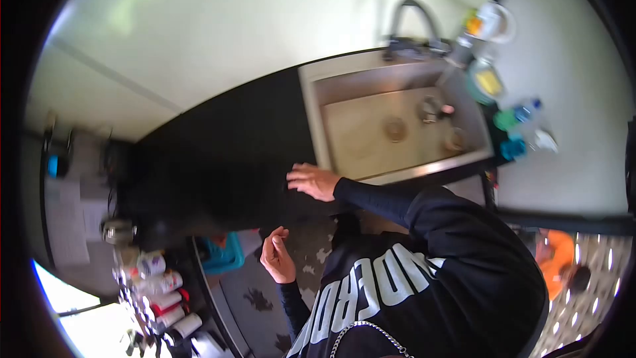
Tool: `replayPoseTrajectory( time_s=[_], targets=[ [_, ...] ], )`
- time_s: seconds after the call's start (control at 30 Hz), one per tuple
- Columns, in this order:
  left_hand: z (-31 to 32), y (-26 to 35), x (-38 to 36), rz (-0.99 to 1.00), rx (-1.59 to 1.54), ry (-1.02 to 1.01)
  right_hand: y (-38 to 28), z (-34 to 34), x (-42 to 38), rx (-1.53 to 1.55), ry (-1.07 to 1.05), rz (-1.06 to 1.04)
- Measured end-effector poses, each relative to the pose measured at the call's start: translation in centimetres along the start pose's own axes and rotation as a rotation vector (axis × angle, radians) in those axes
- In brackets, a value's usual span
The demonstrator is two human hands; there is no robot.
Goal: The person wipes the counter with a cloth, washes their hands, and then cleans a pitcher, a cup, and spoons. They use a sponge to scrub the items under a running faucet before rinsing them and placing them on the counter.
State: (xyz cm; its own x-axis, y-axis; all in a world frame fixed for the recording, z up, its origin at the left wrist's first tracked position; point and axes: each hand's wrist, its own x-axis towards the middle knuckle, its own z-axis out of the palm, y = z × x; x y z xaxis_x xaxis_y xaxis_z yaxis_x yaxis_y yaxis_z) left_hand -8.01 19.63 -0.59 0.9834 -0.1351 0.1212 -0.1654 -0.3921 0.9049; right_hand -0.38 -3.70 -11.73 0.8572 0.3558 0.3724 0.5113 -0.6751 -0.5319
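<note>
My right hand (315, 182) reaches over the black countertop (218, 152), just left of the sink's near corner. Its fingers are stretched out and slightly apart, with nothing visible in them. Lower down, my left hand (277, 256) hangs in front of the counter's edge, above the dark floor. Its fingers are loosely bent and it shows no object. The steel sink (358, 109) is the nearest large thing to my right hand. In its basin lies a small dark item with a pink end (434, 110), blurred.
A dark faucet (414, 10) arches behind the sink. Bottles, including a green and blue one (517, 116), and a yellow sponge (489, 82) stand to its right. At lower left are a turquoise bin (225, 255) and several containers (159, 284). A person in orange (558, 258) is at far right.
</note>
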Motion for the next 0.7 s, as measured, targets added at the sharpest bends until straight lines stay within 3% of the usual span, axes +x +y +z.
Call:
replayPoseTrajectory(
  time_s=[0.03,0.07,0.1,0.17,0.2,0.23,0.3,0.37,0.43,0.57,0.6,0.63,0.7],
  targets=[
    [2.1,0.5,-0.8,-0.002,-0.063,-0.046,-0.1,-0.7,-2.8,0.168,-0.025,0.016],
    [4.3,1.0,-1.6,-0.001,-0.090,-0.123,-1.9,-3.4,-5.0,0.407,-0.057,0.177],
    [6.2,2.3,-2.5,0.081,-0.053,-0.233,-3.1,-4.8,-7.5,0.384,-0.024,0.195],
    [10.9,5.8,-4.6,0.228,-0.073,-0.302,-5.2,-7.0,-11.9,0.905,0.320,0.704],
    [13.0,6.7,-5.3,0.322,-0.029,-0.364,-5.9,-7.7,-14.1,1.147,0.504,0.814],
    [15.1,7.3,-5.6,0.414,0.017,-0.422,-6.1,-8.7,-16.3,1.447,0.635,0.759],
    [19.5,9.1,-5.8,0.537,-0.029,-0.552,-8.5,-12.7,-18.9,1.856,0.780,0.911],
    [23.3,11.3,-5.8,0.666,0.087,-0.638,-8.6,-14.8,-20.7,1.800,0.879,0.749],
    [26.3,13.1,-5.2,0.769,0.162,-0.625,-4.1,-14.5,-22.2,1.883,0.883,0.521],
    [33.3,12.8,0.2,0.818,0.025,-0.595,-0.8,-20.0,-20.6,1.804,1.107,0.571],
    [35.2,13.5,2.0,0.691,-0.085,-0.592,0.9,-20.2,-20.1,1.844,1.109,0.538],
    [36.8,14.4,3.9,0.694,-0.086,-0.612,1.2,-21.6,-19.0,1.882,1.113,0.507],
    [39.5,15.6,7.2,0.326,-0.076,-0.552,2.7,-23.0,-17.7,1.813,1.146,0.499]
  ],
)
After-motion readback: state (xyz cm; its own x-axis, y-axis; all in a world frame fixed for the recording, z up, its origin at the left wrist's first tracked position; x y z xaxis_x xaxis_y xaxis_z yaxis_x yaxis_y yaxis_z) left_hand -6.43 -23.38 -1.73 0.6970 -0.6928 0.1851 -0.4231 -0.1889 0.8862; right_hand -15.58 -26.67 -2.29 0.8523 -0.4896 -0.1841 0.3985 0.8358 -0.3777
